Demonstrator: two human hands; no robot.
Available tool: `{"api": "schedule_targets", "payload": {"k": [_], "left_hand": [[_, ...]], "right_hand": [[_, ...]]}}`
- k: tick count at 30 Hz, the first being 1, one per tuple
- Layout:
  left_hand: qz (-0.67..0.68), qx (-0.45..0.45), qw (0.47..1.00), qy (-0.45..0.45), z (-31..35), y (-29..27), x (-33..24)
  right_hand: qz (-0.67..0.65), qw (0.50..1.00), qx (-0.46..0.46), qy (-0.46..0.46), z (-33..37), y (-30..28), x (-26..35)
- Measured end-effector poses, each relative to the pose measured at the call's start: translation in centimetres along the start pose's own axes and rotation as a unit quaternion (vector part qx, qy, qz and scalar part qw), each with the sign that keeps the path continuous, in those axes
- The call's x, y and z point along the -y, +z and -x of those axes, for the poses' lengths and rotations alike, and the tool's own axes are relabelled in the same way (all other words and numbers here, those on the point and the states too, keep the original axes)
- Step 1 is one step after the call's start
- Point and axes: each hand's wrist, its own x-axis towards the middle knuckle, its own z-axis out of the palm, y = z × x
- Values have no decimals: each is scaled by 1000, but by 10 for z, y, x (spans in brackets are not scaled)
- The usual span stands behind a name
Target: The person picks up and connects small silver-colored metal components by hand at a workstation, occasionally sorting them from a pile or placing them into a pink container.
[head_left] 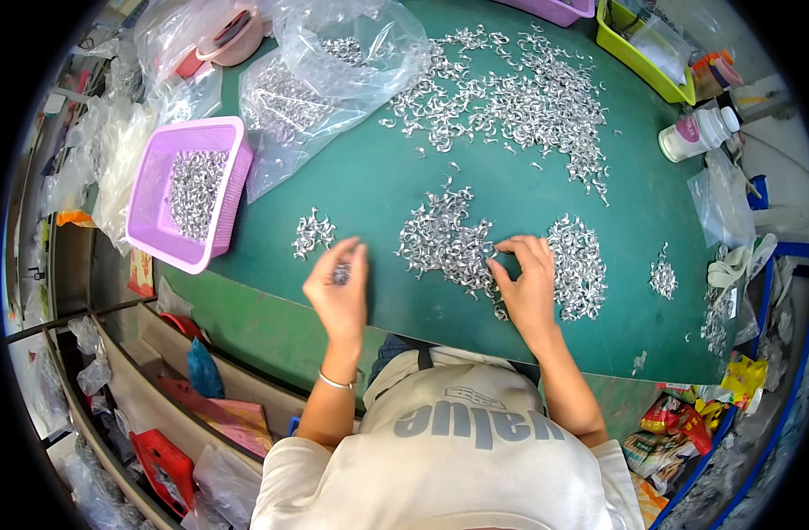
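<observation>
Small silvery curved metal pieces lie in several heaps on the green table. My left hand point(338, 296) is curled around a few metal pieces point(341, 273), slightly blurred, just above the table's near edge. Beyond it sits a small heap point(313, 234). At the right edge of the middle heap point(444, 234), my right hand point(528, 287) brings thumb and fingertips together at a small curved metal piece; the grip itself is partly hidden. Another heap point(578, 269) lies directly right of that hand, and a tiny one point(662, 277) farther right.
A purple basket point(232, 190) with metal pieces stands at left, beside a clear plastic bag point(369, 79) holding more. A wide scatter point(546, 97) covers the far table. White bottle point(700, 134) and yellow-green tray point(638, 62) line the right side. Open drawers point(157, 353) are below left.
</observation>
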Motion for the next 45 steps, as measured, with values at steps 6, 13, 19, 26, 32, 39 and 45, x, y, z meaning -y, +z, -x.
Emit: {"api": "schedule_targets", "payload": {"k": [6,13,19,26,32,39,45], "left_hand": [[126,228,963,-73,36,17,-35],[150,292,945,-4,46,23,-63],[222,312,923,-44,49,26,-82],[322,382,831,-246,53,28,-84],[359,368,800,-310,42,4,-75],[219,54,949,-220,-5,-68,-23],[68,-54,990,-110,-33,-107,9]], "right_hand": [[-77,997,-15,20,6,-2,2],[-510,823,52,244,16,-36,42],[-512,839,59,172,20,-58,45],[-488,866,49,98,20,-68,40],[-357,931,49,51,14,-55,59],[-118,990,73,-4,29,-21,86],[-14,997,67,-39,41,7,99]]}}
